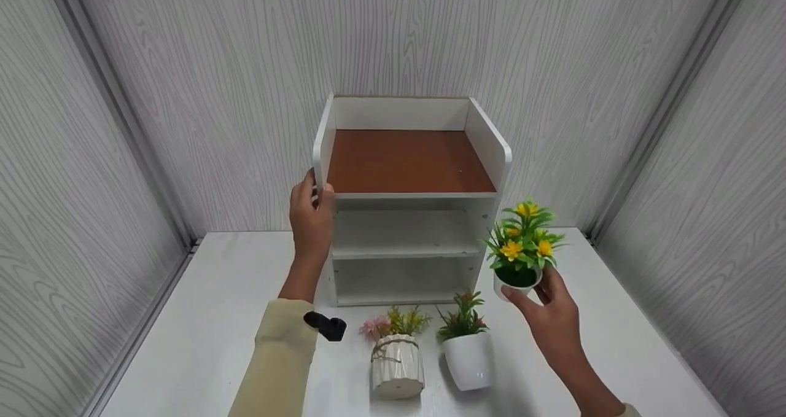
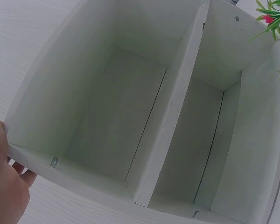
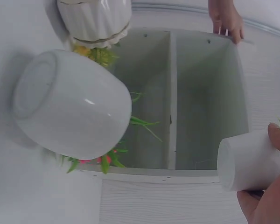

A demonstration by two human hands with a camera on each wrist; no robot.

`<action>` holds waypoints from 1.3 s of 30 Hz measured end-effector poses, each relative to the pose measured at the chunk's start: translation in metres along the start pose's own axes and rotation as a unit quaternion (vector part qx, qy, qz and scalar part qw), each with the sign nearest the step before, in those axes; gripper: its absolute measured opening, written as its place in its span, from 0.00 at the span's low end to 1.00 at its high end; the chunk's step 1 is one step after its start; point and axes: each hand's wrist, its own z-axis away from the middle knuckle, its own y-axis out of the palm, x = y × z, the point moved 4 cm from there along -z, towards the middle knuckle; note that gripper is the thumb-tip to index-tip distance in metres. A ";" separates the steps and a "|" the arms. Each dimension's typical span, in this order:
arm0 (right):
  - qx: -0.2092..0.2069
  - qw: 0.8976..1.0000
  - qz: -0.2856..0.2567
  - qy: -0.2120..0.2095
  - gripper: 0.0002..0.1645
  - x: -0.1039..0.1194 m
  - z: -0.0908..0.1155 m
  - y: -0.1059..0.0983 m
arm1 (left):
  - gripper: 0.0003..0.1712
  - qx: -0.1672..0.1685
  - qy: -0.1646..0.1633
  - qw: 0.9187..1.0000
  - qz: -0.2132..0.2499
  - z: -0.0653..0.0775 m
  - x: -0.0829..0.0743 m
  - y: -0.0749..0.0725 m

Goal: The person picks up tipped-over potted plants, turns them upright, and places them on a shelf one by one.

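My left hand (image 1: pixel 312 220) grips the left side panel of a small white shelf unit (image 1: pixel 405 251), thumb at the front edge and fingers around the outside. The unit has a brown top (image 1: pixel 408 159) with raised sides and two open compartments below. Off the unit's right front, my right hand (image 1: pixel 552 312) holds up a small artificial plant with yellow flowers (image 1: pixel 525 239) by its white pot (image 3: pixel 249 161), pinched between thumb and fingers. The pot is upright, tilted slightly.
In front of the unit, a ribbed white pot (image 1: pixel 398 368) with pink and yellow flowers and a smooth white pot (image 1: pixel 470 362) with red-tipped leaves appear to lie on the white table (image 1: pixel 202 343), bases toward me. Wood-grain panels (image 1: pixel 215 97) enclose the back and sides.
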 end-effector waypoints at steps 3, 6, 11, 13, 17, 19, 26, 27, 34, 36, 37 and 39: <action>-0.001 1.000 0.000 -0.023 0.52 0.014 -0.010 -0.001 | 0.33 -0.001 0.002 1.000 -0.003 0.000 0.000 0.000; -0.002 0.999 -0.002 -0.050 0.50 0.025 -0.022 0.001 | 0.32 -0.003 0.002 1.000 -0.006 0.000 0.000 0.000; 0.007 0.997 -0.018 -0.079 0.51 0.043 -0.041 0.008 | 0.32 -0.006 0.002 1.000 -0.015 0.000 -0.002 -0.001; 0.011 0.996 -0.021 -0.082 0.51 0.049 -0.048 0.011 | 0.32 -0.005 0.003 1.000 -0.017 0.000 -0.001 -0.001; 0.016 0.996 -0.026 -0.088 0.51 0.062 -0.062 0.019 | 0.31 -0.006 0.008 1.000 -0.014 0.000 -0.002 -0.002; 0.017 0.995 -0.030 -0.090 0.52 0.068 -0.070 0.023 | 0.31 -0.007 0.010 1.000 -0.011 0.000 -0.002 -0.003; 0.012 0.995 -0.046 -0.093 0.53 0.080 -0.096 0.036 | 0.32 -0.004 0.008 1.000 -0.009 0.001 -0.001 -0.002; 0.010 0.994 -0.046 -0.095 0.53 0.081 -0.099 0.038 | 0.32 -0.003 0.006 1.000 -0.009 0.001 -0.001 -0.002; 0.001 0.993 -0.059 -0.100 0.52 0.091 -0.110 0.045 | 0.32 0.001 0.000 1.000 -0.008 0.001 -0.001 -0.001; -0.001 0.993 -0.065 -0.103 0.51 0.093 -0.113 0.047 | 0.32 0.001 0.003 1.000 -0.010 0.001 -0.001 -0.001; -0.002 0.992 -0.070 -0.104 0.51 0.094 -0.114 0.047 | 0.32 0.001 0.004 1.000 -0.010 0.000 0.000 -0.001; -0.004 0.992 -0.076 -0.104 0.51 0.095 -0.117 0.049 | 0.32 0.000 0.005 1.000 -0.010 0.000 0.000 -0.001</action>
